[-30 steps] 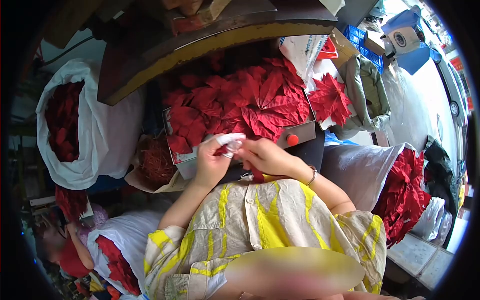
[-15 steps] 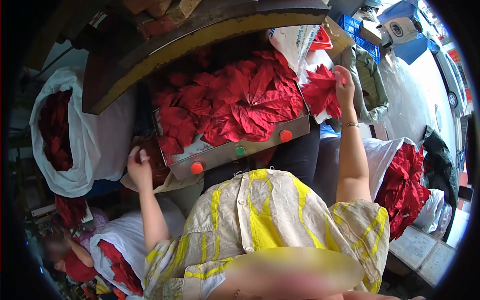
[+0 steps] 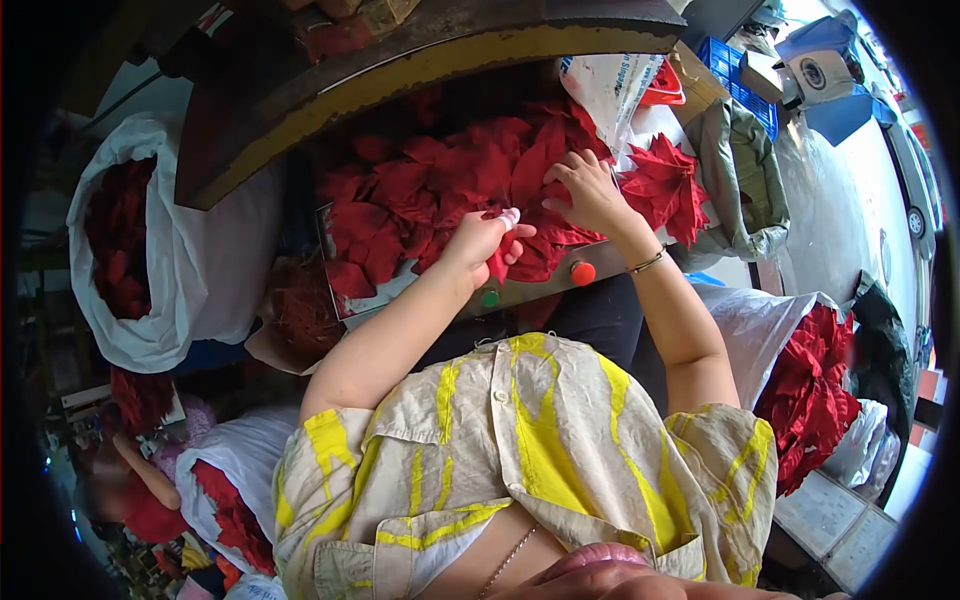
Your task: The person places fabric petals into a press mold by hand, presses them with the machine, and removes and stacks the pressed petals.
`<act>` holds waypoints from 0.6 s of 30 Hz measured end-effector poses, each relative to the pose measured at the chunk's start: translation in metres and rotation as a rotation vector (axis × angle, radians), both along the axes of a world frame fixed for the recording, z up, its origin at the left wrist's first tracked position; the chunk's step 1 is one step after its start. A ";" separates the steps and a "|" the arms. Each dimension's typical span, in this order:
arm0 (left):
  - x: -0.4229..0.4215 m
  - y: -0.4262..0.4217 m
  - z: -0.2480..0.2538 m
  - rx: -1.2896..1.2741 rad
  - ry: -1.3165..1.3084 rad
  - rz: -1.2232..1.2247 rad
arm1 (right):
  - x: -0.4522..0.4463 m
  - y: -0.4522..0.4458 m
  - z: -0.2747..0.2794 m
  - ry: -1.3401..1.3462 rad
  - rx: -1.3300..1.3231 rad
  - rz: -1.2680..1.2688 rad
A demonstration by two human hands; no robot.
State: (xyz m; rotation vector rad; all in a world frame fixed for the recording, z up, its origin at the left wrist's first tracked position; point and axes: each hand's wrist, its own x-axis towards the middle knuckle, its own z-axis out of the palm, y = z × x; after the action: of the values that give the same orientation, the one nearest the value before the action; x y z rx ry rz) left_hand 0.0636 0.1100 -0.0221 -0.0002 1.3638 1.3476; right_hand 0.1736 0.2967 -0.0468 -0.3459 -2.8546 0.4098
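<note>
Left hand and right hand have swung in over the red leaves on the metal box.
Right fingers spread loosely, left's hold I can't tell; light touch probably avoids creases.

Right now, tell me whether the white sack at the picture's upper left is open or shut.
Open: the white sack has its rim spread wide, and red pieces show inside.
</note>
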 end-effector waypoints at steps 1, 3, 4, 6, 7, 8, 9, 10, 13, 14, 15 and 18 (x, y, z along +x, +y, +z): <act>0.001 0.006 0.000 -0.005 -0.024 0.039 | -0.001 0.001 0.002 0.001 0.002 0.003; 0.002 0.009 -0.003 -0.011 -0.049 0.078 | 0.001 0.002 0.006 -0.039 -0.141 0.040; 0.003 0.009 -0.005 0.025 -0.040 0.122 | 0.002 0.003 0.008 -0.040 -0.140 0.042; 0.001 0.009 -0.005 0.063 -0.028 0.169 | 0.002 0.006 0.013 0.091 -0.362 0.093; -0.002 0.008 -0.002 0.085 -0.022 0.214 | 0.002 0.005 0.018 0.092 -0.360 0.094; -0.004 0.006 0.000 0.106 -0.018 0.260 | 0.003 0.002 0.023 0.147 -0.441 0.106; -0.007 0.005 0.000 0.107 -0.018 0.264 | 0.004 -0.003 0.031 0.201 -0.521 0.120; -0.011 0.004 0.001 0.160 0.005 0.245 | 0.004 -0.009 0.039 0.200 -0.520 0.126; -0.017 -0.003 0.007 0.218 0.039 0.242 | 0.003 -0.027 0.051 0.198 -0.607 0.087; -0.019 -0.006 0.010 0.279 0.148 0.216 | 0.001 -0.030 0.048 0.194 -0.644 0.091; -0.020 -0.010 0.015 0.338 0.257 0.186 | 0.000 -0.034 0.048 0.190 -0.682 0.093; -0.016 -0.021 0.029 0.305 0.451 0.168 | -0.009 -0.055 0.043 0.134 -0.987 0.035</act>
State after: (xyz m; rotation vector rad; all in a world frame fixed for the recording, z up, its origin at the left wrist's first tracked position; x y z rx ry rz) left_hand 0.0480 0.0890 0.0067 0.4254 1.5361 1.7593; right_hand 0.1650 0.2417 -0.0037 -0.3952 -2.3103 1.7485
